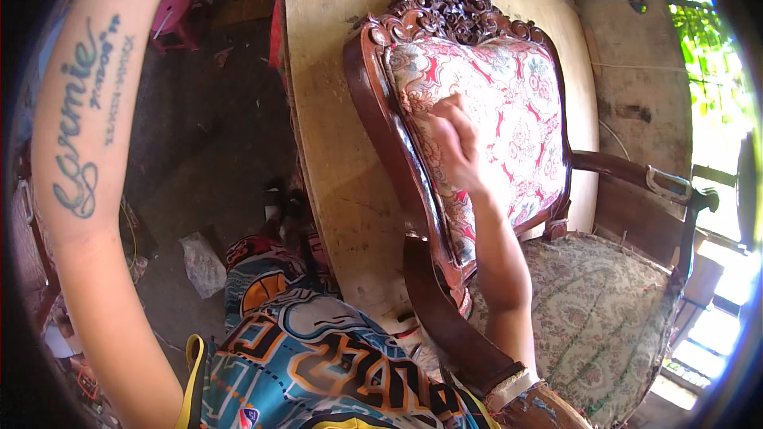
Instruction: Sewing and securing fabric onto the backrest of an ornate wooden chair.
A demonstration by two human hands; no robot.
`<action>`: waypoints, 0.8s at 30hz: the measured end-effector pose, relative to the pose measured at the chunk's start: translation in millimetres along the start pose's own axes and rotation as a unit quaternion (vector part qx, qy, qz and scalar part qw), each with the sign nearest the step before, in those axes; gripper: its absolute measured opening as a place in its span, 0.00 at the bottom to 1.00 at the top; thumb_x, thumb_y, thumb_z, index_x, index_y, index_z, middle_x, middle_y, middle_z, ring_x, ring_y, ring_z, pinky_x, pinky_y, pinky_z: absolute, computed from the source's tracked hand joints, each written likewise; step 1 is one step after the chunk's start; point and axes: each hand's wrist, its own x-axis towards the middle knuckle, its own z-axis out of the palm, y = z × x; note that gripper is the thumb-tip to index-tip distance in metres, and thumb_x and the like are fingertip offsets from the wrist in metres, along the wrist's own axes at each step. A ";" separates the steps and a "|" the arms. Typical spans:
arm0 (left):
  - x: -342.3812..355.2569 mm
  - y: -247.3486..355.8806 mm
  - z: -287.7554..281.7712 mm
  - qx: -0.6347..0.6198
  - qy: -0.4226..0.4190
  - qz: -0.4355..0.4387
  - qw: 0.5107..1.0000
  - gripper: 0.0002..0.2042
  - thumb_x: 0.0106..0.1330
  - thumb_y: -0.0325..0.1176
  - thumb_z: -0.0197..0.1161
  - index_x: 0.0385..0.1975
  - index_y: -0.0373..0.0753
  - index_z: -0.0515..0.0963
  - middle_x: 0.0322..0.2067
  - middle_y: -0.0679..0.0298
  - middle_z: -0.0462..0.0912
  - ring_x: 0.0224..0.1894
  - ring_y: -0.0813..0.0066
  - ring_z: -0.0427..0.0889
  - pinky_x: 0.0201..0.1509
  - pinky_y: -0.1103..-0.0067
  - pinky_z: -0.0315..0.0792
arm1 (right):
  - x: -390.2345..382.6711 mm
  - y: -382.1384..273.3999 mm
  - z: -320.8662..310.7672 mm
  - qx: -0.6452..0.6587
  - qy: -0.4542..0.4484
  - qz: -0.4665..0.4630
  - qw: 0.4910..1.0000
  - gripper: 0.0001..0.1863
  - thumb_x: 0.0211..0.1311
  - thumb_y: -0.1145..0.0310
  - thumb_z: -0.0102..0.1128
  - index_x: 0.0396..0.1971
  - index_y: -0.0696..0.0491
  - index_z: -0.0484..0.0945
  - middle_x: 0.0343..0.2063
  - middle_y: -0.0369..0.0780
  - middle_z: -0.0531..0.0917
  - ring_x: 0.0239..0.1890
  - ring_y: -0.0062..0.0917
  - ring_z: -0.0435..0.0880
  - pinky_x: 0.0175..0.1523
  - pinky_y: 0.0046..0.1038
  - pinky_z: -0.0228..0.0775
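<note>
A carved dark wooden chair [373,111] fills the middle and right, its backrest padded in red-and-cream patterned fabric [520,139]. My right hand [455,135] rests against the left part of this padding, fingers curled; whether it pinches anything is hidden. The seat [588,318] below has duller floral cloth, and a curved wooden armrest [604,160] runs along the far side. My left forearm reaches up the left side of the view, its hand cut off beyond the top edge.
A pale plywood panel [318,48] lies behind and beside the chair. On the dark floor at left are a pink plastic stool [175,12] and a clear plastic bag [203,262]. A bright barred window [703,63] with greenery is at right. My patterned shirt occupies the bottom.
</note>
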 end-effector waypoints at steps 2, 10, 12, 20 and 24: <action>-19.9 0.2 9.9 0.112 0.071 -0.030 0.991 0.14 0.69 0.41 0.56 0.42 0.37 0.77 0.31 0.64 0.83 0.35 0.72 0.84 0.38 0.81 0.76 | 0.2 -21.1 8.3 0.398 0.143 0.079 0.903 0.11 0.71 0.64 0.48 0.34 0.56 0.72 0.28 0.38 0.72 0.31 0.27 0.73 0.44 0.34 0.67; -36.7 -149.4 168.7 0.411 0.150 0.297 0.849 0.41 0.54 0.53 0.70 0.61 0.31 0.61 0.48 0.43 0.73 0.53 0.54 0.74 0.56 0.67 0.72 | -96.9 -84.6 -274.0 0.450 0.256 -0.003 0.855 0.12 0.65 0.69 0.47 0.43 0.59 0.73 0.36 0.40 0.77 0.37 0.27 0.74 0.45 0.31 0.69; -48.1 -204.2 217.9 0.428 -0.017 0.182 0.885 0.34 0.57 0.47 0.68 0.57 0.30 0.66 0.46 0.44 0.74 0.45 0.56 0.78 0.47 0.68 0.79 | -158.8 -70.9 -375.1 0.386 0.278 0.001 0.880 0.13 0.67 0.66 0.48 0.43 0.60 0.74 0.38 0.41 0.78 0.39 0.28 0.76 0.47 0.32 0.70; -98.8 -131.6 134.4 0.643 0.099 -0.163 0.742 0.15 0.69 0.36 0.55 0.47 0.31 0.68 0.37 0.50 0.75 0.25 0.65 0.83 0.23 0.75 0.79 | -260.3 48.1 -437.7 -0.349 0.511 0.037 0.785 0.15 0.68 0.64 0.50 0.44 0.61 0.76 0.38 0.41 0.78 0.42 0.27 0.76 0.50 0.33 0.69; -128.2 -146.0 130.1 0.559 -0.008 -0.126 0.819 0.10 0.68 0.33 0.53 0.29 0.34 0.77 0.23 0.51 0.82 0.25 0.57 0.84 0.28 0.67 0.77 | -70.1 32.7 -86.7 -0.272 0.207 0.208 0.917 0.14 0.63 0.66 0.59 0.46 0.56 0.73 0.34 0.37 0.75 0.39 0.22 0.74 0.46 0.25 0.66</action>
